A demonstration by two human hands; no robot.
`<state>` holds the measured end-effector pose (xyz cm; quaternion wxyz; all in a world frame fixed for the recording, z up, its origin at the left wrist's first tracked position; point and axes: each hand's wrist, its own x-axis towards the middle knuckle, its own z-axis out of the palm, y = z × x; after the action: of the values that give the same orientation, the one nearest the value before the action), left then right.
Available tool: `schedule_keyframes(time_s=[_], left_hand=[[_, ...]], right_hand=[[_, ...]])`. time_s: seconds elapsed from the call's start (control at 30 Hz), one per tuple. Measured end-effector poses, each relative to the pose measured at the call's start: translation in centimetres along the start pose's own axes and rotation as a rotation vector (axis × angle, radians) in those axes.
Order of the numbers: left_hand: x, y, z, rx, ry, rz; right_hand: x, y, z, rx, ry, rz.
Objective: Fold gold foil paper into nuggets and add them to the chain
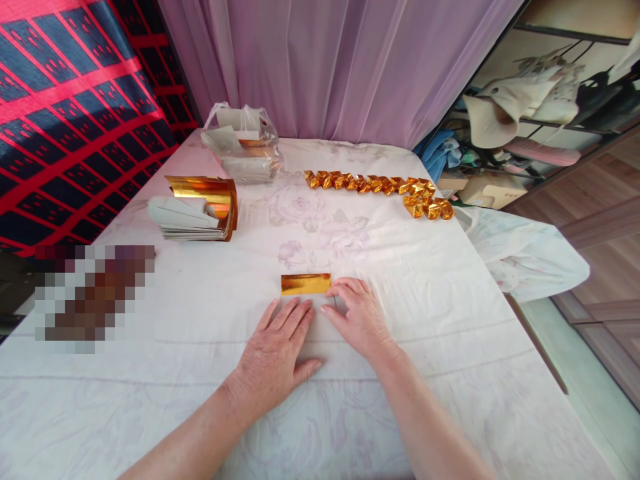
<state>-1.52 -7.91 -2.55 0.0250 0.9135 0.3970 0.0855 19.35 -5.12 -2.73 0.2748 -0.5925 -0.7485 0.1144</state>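
A sheet of paper lies flat on the white cloth in front of me, its far edge folded up so a gold foil strip (305,283) shows. My left hand (274,355) rests palm down on the near part of the sheet, fingers spread. My right hand (356,318) presses its fingertips on the sheet just right of and below the gold strip. A stack of gold-and-white paper sheets (197,209) sits at the left. A row of folded gold paper pieces (380,187) runs across the far right of the table.
A clear plastic bag with more paper (243,143) stands at the far edge. A lilac curtain hangs behind the table (450,333). A red and dark patterned fabric is on the left. A white bag (525,250) hangs off the right edge; cluttered shelves stand beyond.
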Motion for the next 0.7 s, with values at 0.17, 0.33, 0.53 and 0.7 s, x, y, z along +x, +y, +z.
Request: schedule_keyframes(time_s=[0.17,0.33,0.53,0.7], left_hand=[[0.0,0.0,0.0,-0.01,-0.01,-0.018],[-0.1,0.0,0.2,-0.034,0.013,-0.023],[0.0,-0.1,0.1,-0.044,0.047,-0.017],[0.2,-0.1,0.0,-0.047,0.057,-0.023]], right_hand=[[0.2,1.4,-0.6,0.107,-0.081,-0.05],[0.2,2.1,-1.1,0.134,-0.127,-0.089],[0.1,1.1,-0.8,0.086,-0.089,-0.084],[0.3,-0.4,-0.2,-0.06,-0.046,0.019]])
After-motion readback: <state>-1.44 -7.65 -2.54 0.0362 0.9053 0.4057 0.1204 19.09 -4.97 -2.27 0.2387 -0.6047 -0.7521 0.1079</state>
